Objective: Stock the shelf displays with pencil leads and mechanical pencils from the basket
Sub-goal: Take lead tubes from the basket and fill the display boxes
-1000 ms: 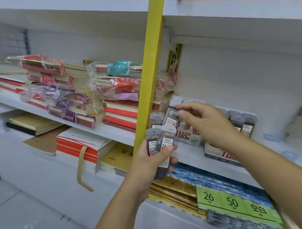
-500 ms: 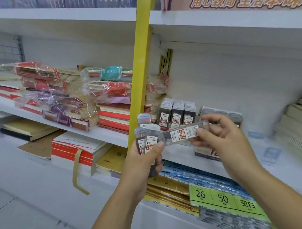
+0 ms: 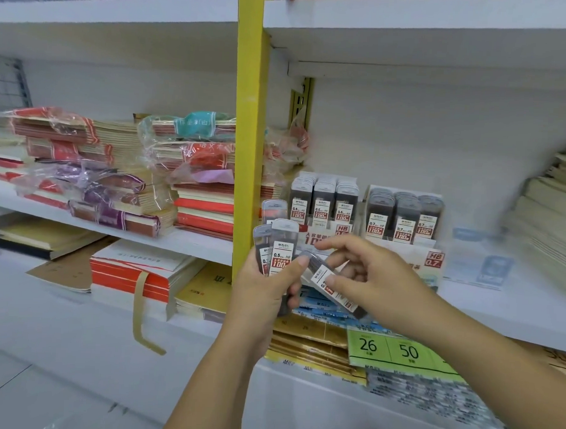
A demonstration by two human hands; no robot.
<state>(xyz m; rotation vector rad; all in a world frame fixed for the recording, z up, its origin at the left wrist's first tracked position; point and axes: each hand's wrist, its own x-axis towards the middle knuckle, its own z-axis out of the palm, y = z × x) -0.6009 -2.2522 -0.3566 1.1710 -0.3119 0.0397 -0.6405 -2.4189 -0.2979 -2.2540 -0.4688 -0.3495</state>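
Note:
My left hand (image 3: 266, 294) grips a fanned bunch of pencil lead cases (image 3: 279, 246), upright, with a 0.5 label facing me. My right hand (image 3: 369, 281) pinches one lead case (image 3: 332, 285) marked 0.7, tilted down to the right, just beside the bunch. Behind both hands, on the middle shelf (image 3: 512, 305), stand two display boxes: a 0.5 lead display (image 3: 323, 203) on the left and a 0.7 lead display (image 3: 403, 218) on the right, each filled with rows of cases. No basket or mechanical pencils show.
A yellow upright post (image 3: 249, 133) divides the shelving just left of my hands. Wrapped stacks of notebooks (image 3: 116, 176) fill the left shelves. Green price tags (image 3: 395, 350) and gold packets (image 3: 309, 343) lie below. Pale paper stacks (image 3: 551, 217) sit at far right.
My right hand has come back from the 0.5 display holding a single 0.7 case, swinging it down from level to a steep tilt beside the bunch in my left hand.

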